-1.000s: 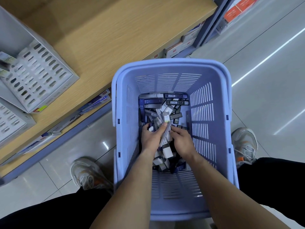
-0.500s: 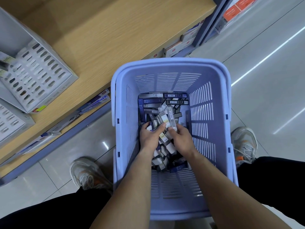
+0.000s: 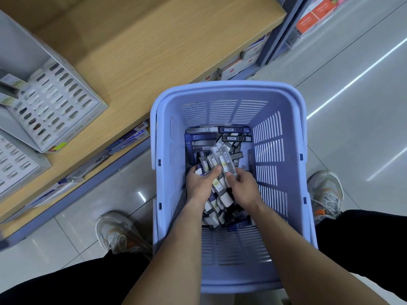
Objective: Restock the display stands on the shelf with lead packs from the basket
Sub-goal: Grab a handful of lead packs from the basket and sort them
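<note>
floor-set basket (image 3: 279, 111) of lead packs (image 3: 211, 137)

The upper display stand (image 3: 55, 106) is cut off by the left edge, its labels blurred; the lower display stand (image 3: 15, 164) is cropped likewise. Fingers of the left hand (image 3: 201, 183) are hidden beneath the gripped lead packs (image 3: 217, 161). Packs under the right hand (image 3: 242, 188) are concealed. Fine print is too small to be read.

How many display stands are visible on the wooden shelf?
2. The far display stand sits on the wooden shelf at the upper left. The near display stand is below it in the picture, cut off by the left edge. More may be out of view.
</note>
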